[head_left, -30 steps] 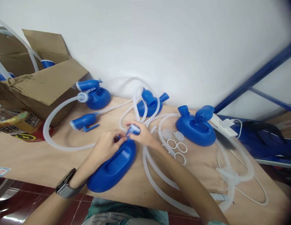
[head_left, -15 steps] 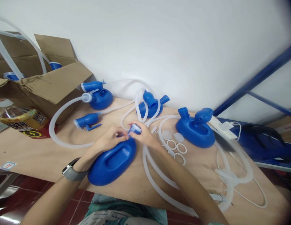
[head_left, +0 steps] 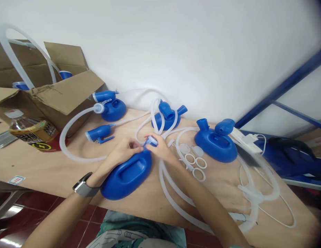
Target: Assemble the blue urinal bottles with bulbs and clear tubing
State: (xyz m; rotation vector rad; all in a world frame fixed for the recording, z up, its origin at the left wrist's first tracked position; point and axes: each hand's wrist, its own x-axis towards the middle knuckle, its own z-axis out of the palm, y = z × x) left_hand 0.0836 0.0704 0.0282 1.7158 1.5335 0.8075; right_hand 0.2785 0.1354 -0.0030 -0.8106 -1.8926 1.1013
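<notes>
1. Pale wall (head_left: 201, 62) behind, and before it a wooden table (head_left: 80, 179) crowded with blue plastic and looping hoses (head_left: 62, 139).
2. Centre stage, the blue container (head_left: 126, 174) lies at the table's front edge, its neck between both hands.
3. The right hand (head_left: 160, 150) is closed around the white-rimmed neck, thumb and fingers wrapped on. The left hand (head_left: 128, 150) curls in, fingertips at the neck's base; whether they pinch anything, one cannot tell.
4. Here's the danger: all the grip is up at the neck, so a hard twist could swing the unheld body, perhaps over that nearby edge.
5. Watch the right forearm, too, close over hoses; a snag could drag them through the loose white rings (head_left: 201, 168) and scatter those.
6. Now the count! Blue containers on the table: four, including the one in hand. Loose blue funnel heads (head_left: 99, 132): four. Blue pieces (head_left: 65, 74) showing in the cardboard box (head_left: 69, 93): two.
7. Rings: three plain to see, perhaps a fourth half hidden. Translucent discs (head_left: 198, 151): two. Drink bottle (head_left: 33, 132): one. Hoses: too tangled to number.
</notes>
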